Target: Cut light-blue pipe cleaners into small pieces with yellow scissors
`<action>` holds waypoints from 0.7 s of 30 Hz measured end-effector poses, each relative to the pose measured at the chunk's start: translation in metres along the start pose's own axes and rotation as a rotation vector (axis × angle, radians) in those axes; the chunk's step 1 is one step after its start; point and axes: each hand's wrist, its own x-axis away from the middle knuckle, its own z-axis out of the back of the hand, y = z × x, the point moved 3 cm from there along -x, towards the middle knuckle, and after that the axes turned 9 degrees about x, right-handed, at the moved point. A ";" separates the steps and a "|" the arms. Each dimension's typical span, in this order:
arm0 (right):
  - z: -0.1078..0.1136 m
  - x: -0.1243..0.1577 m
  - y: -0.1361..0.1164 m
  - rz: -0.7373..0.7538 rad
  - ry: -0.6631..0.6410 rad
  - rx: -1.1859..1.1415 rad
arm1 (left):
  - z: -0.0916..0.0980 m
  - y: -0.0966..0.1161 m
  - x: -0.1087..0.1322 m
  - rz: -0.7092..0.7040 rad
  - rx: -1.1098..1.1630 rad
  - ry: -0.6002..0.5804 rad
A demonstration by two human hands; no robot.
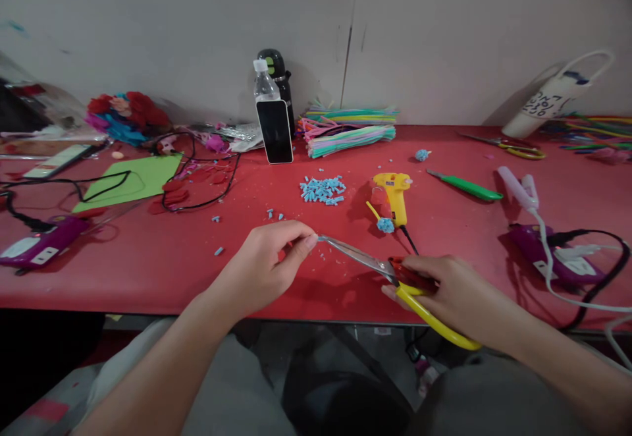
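Between the thumb and fingertips of my left hand [276,258] is a small light-blue piece [320,238], mostly hidden; it resembles the cut bits on the table. My right hand [454,294] grips scissors [360,257] with red and yellow handles. Their blades point left and the tips meet the blue piece at my left fingertips. Beyond my hands lies a pile of short blue pieces [323,190], with a few loose bits [219,251] to the left. A yellow glue gun [395,195] rests right of the pile, beside a fuzzy blue ball on a yellow stem [385,225].
A phone [275,132] leans against a clear bottle [265,83]. Bundled pipe cleaners [350,138] lie at the back. To the right are a green-handled tool [471,188], a purple power strip [553,258] with cables and a white tumbler [538,103]. Green paper [128,179] lies left.
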 end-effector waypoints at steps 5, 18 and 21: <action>-0.003 0.000 0.003 -0.010 0.025 0.030 | 0.001 0.000 0.000 0.000 -0.001 0.005; 0.006 0.002 -0.003 0.032 0.008 -0.017 | 0.000 0.001 0.001 0.025 0.002 -0.007; 0.004 0.001 -0.003 0.032 -0.011 -0.022 | -0.001 0.001 0.000 0.019 0.001 -0.008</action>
